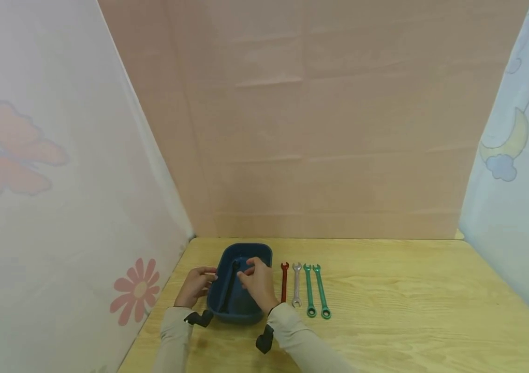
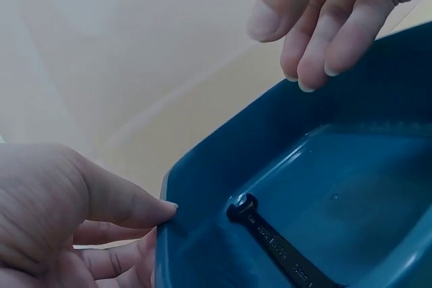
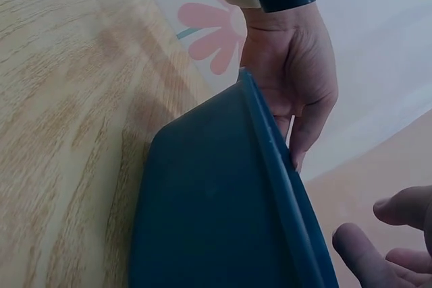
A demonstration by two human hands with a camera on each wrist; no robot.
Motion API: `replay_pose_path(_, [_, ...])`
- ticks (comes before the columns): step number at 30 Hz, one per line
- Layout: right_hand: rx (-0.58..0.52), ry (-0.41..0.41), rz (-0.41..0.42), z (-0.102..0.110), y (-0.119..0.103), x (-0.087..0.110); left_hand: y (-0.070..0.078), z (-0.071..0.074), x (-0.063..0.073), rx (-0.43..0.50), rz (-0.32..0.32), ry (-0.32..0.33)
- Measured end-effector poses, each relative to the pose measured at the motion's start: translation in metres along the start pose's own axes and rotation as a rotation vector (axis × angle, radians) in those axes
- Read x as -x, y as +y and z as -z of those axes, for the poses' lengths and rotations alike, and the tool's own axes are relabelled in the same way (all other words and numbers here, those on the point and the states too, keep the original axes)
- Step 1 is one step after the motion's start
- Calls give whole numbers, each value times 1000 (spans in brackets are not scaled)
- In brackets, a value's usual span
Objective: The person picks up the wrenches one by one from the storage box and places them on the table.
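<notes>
A dark blue plastic bin (image 1: 238, 317) stands at the left of the table, with a black wrench (image 1: 230, 287) lying lengthwise inside along its left side. My left hand (image 1: 194, 284) grips the bin's left edge; in the left wrist view its thumb lies at the rim and the other fingers are outside the wall. Above the bin's right part hovers my right hand (image 1: 261, 285), its fingers loosely bent with nothing between them. The black wrench's open end (image 2: 243, 208) shows close to the left thumb in the left wrist view.
Right of the bin, a red wrench (image 1: 284, 280), a silver wrench (image 1: 297, 285) and two green ratchet wrenches (image 1: 310, 292) lie in a row on the wooden table (image 1: 399, 305). A patterned white sheet hangs at the left, and a pinkish-tan backdrop (image 1: 339, 129) rises behind the table.
</notes>
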State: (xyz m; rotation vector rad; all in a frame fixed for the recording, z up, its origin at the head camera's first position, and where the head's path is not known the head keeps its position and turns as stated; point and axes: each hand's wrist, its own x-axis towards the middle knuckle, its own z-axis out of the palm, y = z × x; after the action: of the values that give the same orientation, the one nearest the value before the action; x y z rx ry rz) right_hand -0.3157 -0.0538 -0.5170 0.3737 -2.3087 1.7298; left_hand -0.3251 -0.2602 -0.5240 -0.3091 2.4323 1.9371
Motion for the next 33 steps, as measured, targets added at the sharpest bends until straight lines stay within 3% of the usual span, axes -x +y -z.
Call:
replay_pose_path(21, [-74,-63,-100,-23,8,-7,-2,2,-2,-20,23,-29])
replay_pose_path(33, [16,-55,-141,-37,5,-6,1,3,0,-18,12,-48])
